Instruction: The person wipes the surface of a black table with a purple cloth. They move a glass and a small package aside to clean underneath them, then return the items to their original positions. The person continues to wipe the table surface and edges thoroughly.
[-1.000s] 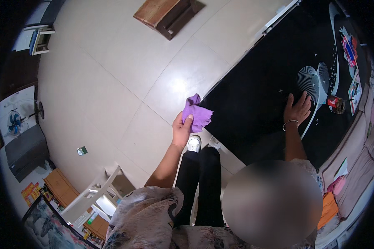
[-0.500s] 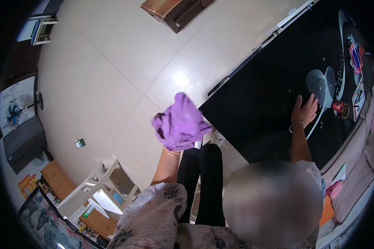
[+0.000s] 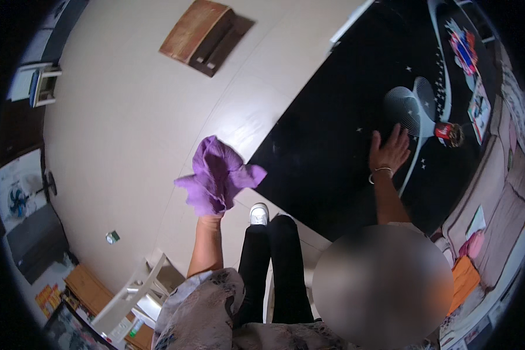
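A crumpled purple cloth [image 3: 213, 175] hangs over my left hand [image 3: 210, 219], held out above the pale floor. Its folds hide the fingers, leaving just the wrist in sight below them. On the black table [image 3: 315, 146], to the right, my right hand [image 3: 391, 153] lies flat with fingers spread, nothing in it. A bracelet circles that wrist. Just right of the fingertips is a jar [image 3: 447, 134] with a red label, lying or standing at a slant I cannot make out.
A brown wooden stool [image 3: 195, 32] stands on the tiled floor [image 3: 122, 146] ahead. Papers and colourful items [image 3: 464, 52] lie along the table's far right side, beside a sofa [image 3: 487, 216]. A white chair [image 3: 137, 297] is at lower left. A small box [image 3: 112, 237] sits on the floor.
The purple cloth has swung left, away from the table's corner, and its folds have a different shape. My right hand remains flat on the table. The whole view has shifted.
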Available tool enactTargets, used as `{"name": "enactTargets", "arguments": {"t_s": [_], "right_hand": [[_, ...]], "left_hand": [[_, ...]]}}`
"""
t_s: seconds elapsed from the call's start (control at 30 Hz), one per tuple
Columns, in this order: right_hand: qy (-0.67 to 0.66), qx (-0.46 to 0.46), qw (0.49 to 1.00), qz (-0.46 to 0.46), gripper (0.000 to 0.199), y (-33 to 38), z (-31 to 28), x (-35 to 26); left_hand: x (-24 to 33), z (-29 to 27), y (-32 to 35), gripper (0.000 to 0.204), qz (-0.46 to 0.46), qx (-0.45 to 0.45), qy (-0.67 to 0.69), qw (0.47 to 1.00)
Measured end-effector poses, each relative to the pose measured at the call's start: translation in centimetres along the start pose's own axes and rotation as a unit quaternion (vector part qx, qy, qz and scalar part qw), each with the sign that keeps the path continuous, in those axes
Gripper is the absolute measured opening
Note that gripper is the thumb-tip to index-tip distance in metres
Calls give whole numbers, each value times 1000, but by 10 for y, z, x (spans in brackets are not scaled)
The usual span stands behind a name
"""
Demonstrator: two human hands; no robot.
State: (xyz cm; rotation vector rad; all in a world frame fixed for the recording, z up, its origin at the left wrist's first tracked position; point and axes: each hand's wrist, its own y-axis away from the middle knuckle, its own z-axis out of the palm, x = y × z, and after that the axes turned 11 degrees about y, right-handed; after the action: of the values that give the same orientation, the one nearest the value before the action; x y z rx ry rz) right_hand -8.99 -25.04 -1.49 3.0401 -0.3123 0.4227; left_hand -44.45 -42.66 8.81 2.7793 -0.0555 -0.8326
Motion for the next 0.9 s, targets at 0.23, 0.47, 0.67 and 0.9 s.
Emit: {"name": "enactTargets", "arguments": {"t_s": [0.23, 0.47, 0.67, 0.9], "right_hand": [[-11, -68, 998, 6, 82, -2, -14, -15], [-87, -62, 994, -10, 83, -3, -26, -5], [-125, -73, 989, -30, 85, 1, -27, -2], [-167, -94, 981, -13, 88, -4, -26, 2]], "left_hand": [[82, 27, -38, 68, -155, 21, 559, 814], [137, -52, -225, 79, -52, 128, 436, 889], [151, -88, -301, 82, 0, 114, 420, 900], [130, -91, -291, 72, -103, 38, 424, 899]]}}
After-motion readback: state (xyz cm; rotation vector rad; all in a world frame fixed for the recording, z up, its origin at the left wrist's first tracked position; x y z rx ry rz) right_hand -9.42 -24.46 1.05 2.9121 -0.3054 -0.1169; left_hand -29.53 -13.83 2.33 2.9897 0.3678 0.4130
